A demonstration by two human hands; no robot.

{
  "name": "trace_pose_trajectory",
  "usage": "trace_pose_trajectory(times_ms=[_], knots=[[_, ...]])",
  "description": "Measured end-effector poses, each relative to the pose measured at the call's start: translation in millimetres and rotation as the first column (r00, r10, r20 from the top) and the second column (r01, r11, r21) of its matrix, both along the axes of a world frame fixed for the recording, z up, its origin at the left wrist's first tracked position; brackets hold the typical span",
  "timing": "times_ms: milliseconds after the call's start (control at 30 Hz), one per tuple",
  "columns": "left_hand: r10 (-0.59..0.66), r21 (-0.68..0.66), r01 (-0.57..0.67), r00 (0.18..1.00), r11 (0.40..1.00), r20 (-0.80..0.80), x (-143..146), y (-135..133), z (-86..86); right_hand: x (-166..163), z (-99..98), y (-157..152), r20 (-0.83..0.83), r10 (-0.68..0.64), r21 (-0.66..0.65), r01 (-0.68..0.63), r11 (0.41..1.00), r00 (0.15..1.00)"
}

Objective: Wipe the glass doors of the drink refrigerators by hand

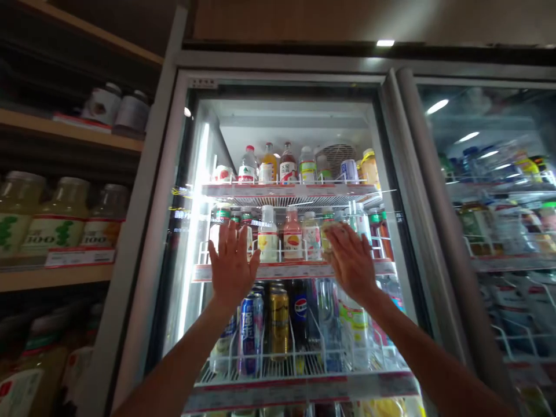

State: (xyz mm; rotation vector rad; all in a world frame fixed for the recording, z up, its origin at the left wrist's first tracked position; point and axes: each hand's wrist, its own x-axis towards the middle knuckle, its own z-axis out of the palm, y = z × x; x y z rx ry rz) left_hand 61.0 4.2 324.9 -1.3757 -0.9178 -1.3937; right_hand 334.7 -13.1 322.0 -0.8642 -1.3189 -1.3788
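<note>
Both arms reach up in front of a lit drinks fridge with a glass door (pixel 295 127). My left hand (pixel 232 260) is raised with its fingers spread, before the left part of the middle shelf. To the right, my right hand (pixel 351 260) is also open, its fingers stretched out toward the upper left. Neither hand holds anything; whether they touch the glass I cannot tell. Between them stand a pale yellow bottle (pixel 268 236) and a pink juice bottle (pixel 292 236). Below are a blue can (pixel 250 333), a gold can (pixel 278 321) and a dark Pepsi bottle (pixel 300 310).
Several bottles, among them a red-capped water bottle (pixel 248 165), line the fridge's upper shelf (pixel 291 190). A grey door handle (pixel 428 220) runs down the right side, beside a second fridge (pixel 504 231). On the left, wooden shelves (pixel 65 277) hold large juice bottles (pixel 56 217).
</note>
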Motion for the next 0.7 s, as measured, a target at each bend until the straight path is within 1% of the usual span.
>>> trace_pose_trajectory(times_ms=[33, 100, 133, 167, 200, 233, 267, 300, 333, 367, 400, 433, 467, 500, 567, 600, 633, 667, 700], knots=[[0.003, 0.005, -0.003, 1.0, 1.0, -0.001, 1.6, 1.3, -1.5, 11.1, 5.2, 0.7, -0.099, -0.005, 0.025, 0.008, 1.0, 0.995], [0.012, 0.015, -0.012, 1.0, 1.0, -0.009, 1.9, 2.6, -4.7, 29.8, 22.0, 3.0, -0.35, 0.022, 0.095, 0.012, 0.995, 0.936], [0.018, 0.02, -0.018, 1.0, 1.0, -0.01, 1.1, 2.8, -5.7, 31.7, 30.8, 4.4, -0.421, 0.039, 0.113, 0.01, 0.994, 0.906], [0.023, 0.024, -0.022, 1.0, 0.999, -0.011, 0.0, 2.8, -6.1, 26.5, 37.7, 5.9, -0.433, 0.049, 0.116, 0.002, 0.993, 0.9], [0.027, 0.025, -0.026, 1.0, 0.999, -0.012, -1.0, 2.7, -6.1, 14.5, 41.7, 7.1, -0.385, 0.053, 0.106, -0.013, 0.994, 0.921], [0.029, 0.026, -0.029, 0.999, 0.999, -0.013, -2.0, 2.3, -5.8, -2.3, 42.9, 7.8, -0.28, 0.051, 0.079, -0.03, 0.996, 0.959], [0.03, 0.029, -0.03, 0.999, 0.999, -0.017, -2.9, 1.8, -5.3, -20.8, 41.8, 7.8, -0.123, 0.046, 0.031, -0.042, 0.999, 0.991], [0.032, 0.029, -0.031, 0.999, 0.999, -0.022, -3.5, 1.1, -4.9, -37.4, 39.9, 7.0, 0.059, 0.043, -0.026, -0.041, 0.999, 0.997], [0.035, 0.028, -0.034, 0.999, 0.999, -0.027, -4.0, 0.4, -4.7, -48.8, 39.0, 5.6, 0.214, 0.044, -0.077, -0.028, 0.997, 0.976], [0.042, 0.028, -0.041, 0.999, 0.999, -0.028, -4.2, -0.4, -4.7, -52.9, 40.6, 3.8, 0.301, 0.045, -0.106, -0.014, 0.994, 0.953], [0.05, 0.03, -0.049, 0.998, 0.998, -0.026, -4.2, -1.0, -4.9, -49.3, 45.6, 1.7, 0.297, 0.04, -0.109, -0.008, 0.994, 0.954], [0.059, 0.031, -0.059, 0.998, 0.998, -0.026, -4.1, -1.4, -5.3, -39.3, 54.1, -0.2, 0.21, 0.032, -0.089, -0.013, 0.996, 0.977], [0.069, 0.03, -0.069, 0.997, 0.997, -0.026, -3.9, -1.5, -5.8, -25.4, 65.3, -1.6, 0.054, 0.029, -0.044, -0.026, 0.999, 0.998], [0.078, 0.03, -0.077, 0.997, 0.997, -0.027, -3.6, -1.4, -6.4, -11.2, 77.6, -2.5, -0.127, 0.035, 0.013, -0.034, 0.999, 0.991], [0.086, 0.031, -0.085, 0.996, 0.996, -0.028, -3.3, -0.7, -7.3, 5.8, 98.2, -2.3, -0.293, 0.055, 0.077, -0.034, 0.996, 0.955], [0.084, 0.031, -0.083, 0.996, 0.996, -0.028, -3.4, -0.3, -7.5, 5.1, 103.7, -1.5, -0.306, 0.058, 0.085, -0.034, 0.996, 0.95], [0.079, 0.031, -0.079, 0.997, 0.996, -0.026, -3.5, -0.1, -7.5, -1.5, 105.2, -0.5, -0.269, 0.054, 0.075, -0.035, 0.997, 0.962], [0.073, 0.031, -0.072, 0.997, 0.997, -0.023, -3.7, 0.0, -7.4, -12.2, 103.4, 0.4, -0.185, 0.045, 0.049, -0.036, 0.998, 0.982], [0.067, 0.033, -0.066, 0.998, 0.997, -0.021, -3.8, -0.1, -7.1, -24.2, 99.8, 1.0, -0.057, 0.033, 0.007, -0.033, 0.999, 0.998]])
